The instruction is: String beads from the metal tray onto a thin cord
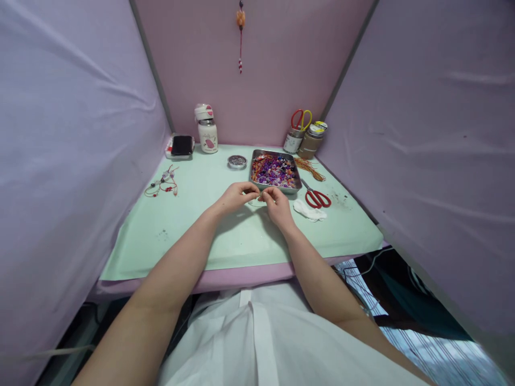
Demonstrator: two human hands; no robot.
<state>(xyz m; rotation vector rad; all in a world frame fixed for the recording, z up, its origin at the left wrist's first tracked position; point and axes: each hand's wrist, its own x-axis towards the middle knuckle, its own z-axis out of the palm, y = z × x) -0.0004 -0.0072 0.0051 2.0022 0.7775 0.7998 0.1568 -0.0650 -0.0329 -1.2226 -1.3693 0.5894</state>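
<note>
My left hand (240, 197) and my right hand (276, 205) meet over the middle of the table, just in front of the bead tray. Both are closed in a pinch, thumb against fingers, with the fingertips almost touching. Between them runs a thin pale cord (256, 203), which loops a little below the fingertips. A tiny reddish bit shows at the pinch, too small to name. The metal tray (277, 188) right behind my hands holds many purple, orange and clear beads (273, 170).
Right of my hands lie red-handled scissors (317, 199), a white cloth (309, 210) and orange cords (309, 168). Behind stand two jars, one holding scissors (301, 119), a small round tin (237, 162), a bottle (207, 134) and a phone (182, 145). Finished-looking bracelets (164, 183) lie left.
</note>
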